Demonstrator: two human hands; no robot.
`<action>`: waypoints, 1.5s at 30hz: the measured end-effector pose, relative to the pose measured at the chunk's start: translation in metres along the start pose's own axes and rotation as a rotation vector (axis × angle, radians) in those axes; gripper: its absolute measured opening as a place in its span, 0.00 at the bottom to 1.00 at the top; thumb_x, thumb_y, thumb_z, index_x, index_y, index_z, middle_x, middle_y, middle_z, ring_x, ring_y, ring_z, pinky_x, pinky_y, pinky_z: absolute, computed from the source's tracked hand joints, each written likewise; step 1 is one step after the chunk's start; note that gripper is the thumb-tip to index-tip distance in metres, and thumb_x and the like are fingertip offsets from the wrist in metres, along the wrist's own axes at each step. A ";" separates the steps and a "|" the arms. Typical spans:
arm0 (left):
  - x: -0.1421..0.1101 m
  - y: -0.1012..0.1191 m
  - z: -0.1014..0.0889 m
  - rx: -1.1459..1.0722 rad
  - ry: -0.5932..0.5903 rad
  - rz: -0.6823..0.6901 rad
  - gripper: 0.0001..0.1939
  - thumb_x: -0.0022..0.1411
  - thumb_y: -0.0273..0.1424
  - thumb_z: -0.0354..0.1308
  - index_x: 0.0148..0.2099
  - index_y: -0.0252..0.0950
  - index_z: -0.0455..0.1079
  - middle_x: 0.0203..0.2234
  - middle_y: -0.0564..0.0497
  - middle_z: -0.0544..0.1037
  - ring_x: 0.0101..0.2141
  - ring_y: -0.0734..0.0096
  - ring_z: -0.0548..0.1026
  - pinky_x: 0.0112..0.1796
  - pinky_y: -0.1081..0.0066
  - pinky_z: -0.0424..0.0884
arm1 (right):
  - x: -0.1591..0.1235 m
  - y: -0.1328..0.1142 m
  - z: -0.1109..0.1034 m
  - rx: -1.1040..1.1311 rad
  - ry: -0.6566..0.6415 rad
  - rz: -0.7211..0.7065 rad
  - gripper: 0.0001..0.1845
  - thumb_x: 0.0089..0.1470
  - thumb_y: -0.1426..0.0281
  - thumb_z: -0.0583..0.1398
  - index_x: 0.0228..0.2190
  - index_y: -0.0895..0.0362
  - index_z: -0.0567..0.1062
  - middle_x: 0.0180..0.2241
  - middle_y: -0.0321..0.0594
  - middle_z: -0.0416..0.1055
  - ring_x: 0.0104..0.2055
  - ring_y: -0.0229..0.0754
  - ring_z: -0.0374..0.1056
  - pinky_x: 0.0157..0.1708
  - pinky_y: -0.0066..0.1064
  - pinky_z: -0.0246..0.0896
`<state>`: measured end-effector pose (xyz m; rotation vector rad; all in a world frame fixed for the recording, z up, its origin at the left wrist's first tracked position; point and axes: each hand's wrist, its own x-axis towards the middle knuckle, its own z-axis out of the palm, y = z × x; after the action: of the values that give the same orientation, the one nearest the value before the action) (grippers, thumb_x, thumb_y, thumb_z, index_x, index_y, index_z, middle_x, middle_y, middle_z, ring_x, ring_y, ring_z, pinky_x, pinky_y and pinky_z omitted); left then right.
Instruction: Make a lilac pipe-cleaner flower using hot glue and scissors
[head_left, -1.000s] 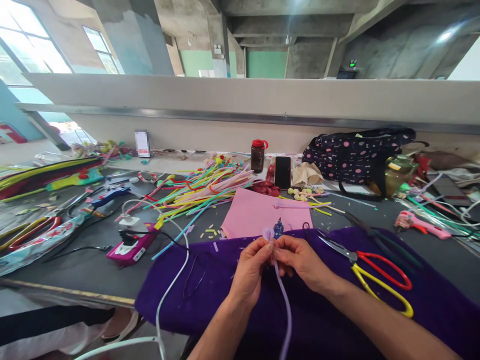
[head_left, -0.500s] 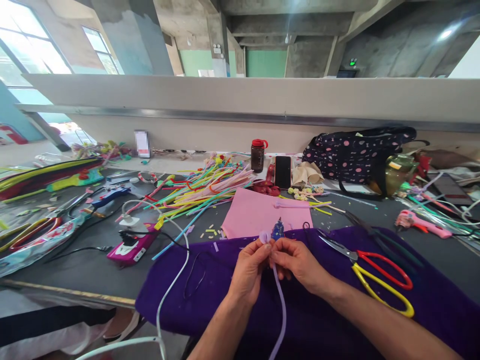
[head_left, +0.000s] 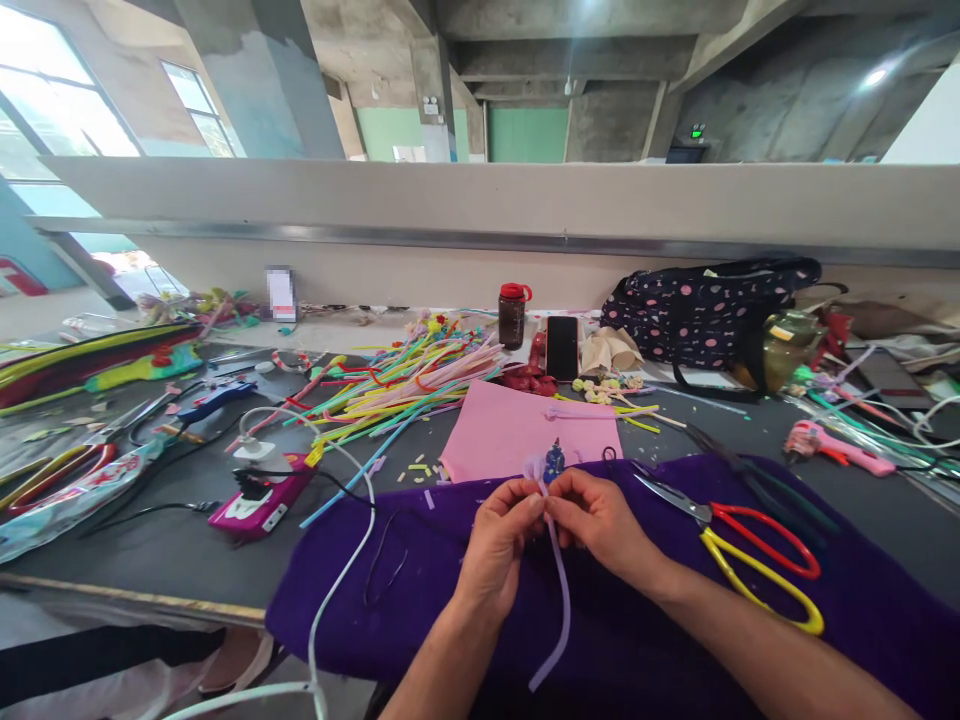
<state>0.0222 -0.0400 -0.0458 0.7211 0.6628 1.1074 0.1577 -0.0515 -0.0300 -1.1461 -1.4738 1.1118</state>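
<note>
— What is being held?
— A light purple fuzzy stem (head_left: 561, 590) is held, low in the middle of the frame. Its top is made into a small fluffy bunch (head_left: 534, 467), and its loose end is hung toward the bottom edge.

— How is it held?
— It is pinched near the top. The fingers of the left hand (head_left: 491, 545) are closed on it, and those of the right hand (head_left: 604, 520) are closed on it just beside them.

— What is close by?
— A small blue thing (head_left: 554, 462) with a pointed tip is seen behind the fingers; what it is cannot be told. Below, a dark purple cloth (head_left: 337, 570) is spread. Scissors (head_left: 705, 514) with one red and one yellow handle are laid on it, at the lower right.

— And farther out?
— A pink sheet (head_left: 495, 430) is placed in the middle of the frame. Left of it, bright stems (head_left: 427, 375) are piled. A pink power block (head_left: 270, 500) is set at the lower left. A brown bottle (head_left: 512, 322) is stood above the sheet, a phone (head_left: 562, 348) is seen beside it, and a dotted bag (head_left: 690, 320) is placed at the upper right. A pink glue gun (head_left: 844, 450) is laid near the right edge.
</note>
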 end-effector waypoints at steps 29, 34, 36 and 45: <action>0.000 0.006 0.001 0.092 0.026 -0.145 0.11 0.46 0.33 0.63 0.22 0.32 0.67 0.15 0.54 0.70 0.15 0.84 0.60 0.17 0.79 0.51 | 0.006 -0.014 -0.008 0.003 0.082 0.002 0.08 0.47 0.66 0.60 0.29 0.58 0.72 0.21 0.33 0.67 0.20 0.33 0.63 0.18 0.23 0.58; -0.001 0.007 0.002 0.122 0.002 -0.141 0.10 0.46 0.32 0.63 0.23 0.31 0.68 0.16 0.54 0.70 0.15 0.84 0.59 0.17 0.79 0.51 | 0.007 -0.012 -0.008 -0.023 0.079 0.003 0.08 0.49 0.66 0.59 0.26 0.58 0.71 0.18 0.31 0.65 0.17 0.32 0.61 0.17 0.24 0.56; 0.000 0.006 0.001 0.123 0.003 -0.137 0.10 0.47 0.32 0.63 0.23 0.31 0.68 0.16 0.54 0.70 0.15 0.84 0.59 0.17 0.79 0.51 | 0.006 -0.011 -0.009 -0.022 0.073 -0.009 0.07 0.49 0.66 0.58 0.25 0.58 0.70 0.18 0.31 0.65 0.17 0.32 0.61 0.17 0.24 0.55; 0.002 0.008 -0.003 -0.071 -0.019 -0.188 0.11 0.48 0.33 0.62 0.25 0.32 0.65 0.16 0.56 0.68 0.16 0.83 0.60 0.17 0.79 0.51 | 0.003 -0.012 -0.018 0.099 0.093 -0.114 0.13 0.56 0.68 0.50 0.21 0.57 0.63 0.16 0.29 0.59 0.16 0.31 0.55 0.19 0.25 0.52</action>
<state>0.0161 -0.0351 -0.0416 0.5955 0.6585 0.9452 0.1736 -0.0489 -0.0146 -1.0194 -1.3797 1.0278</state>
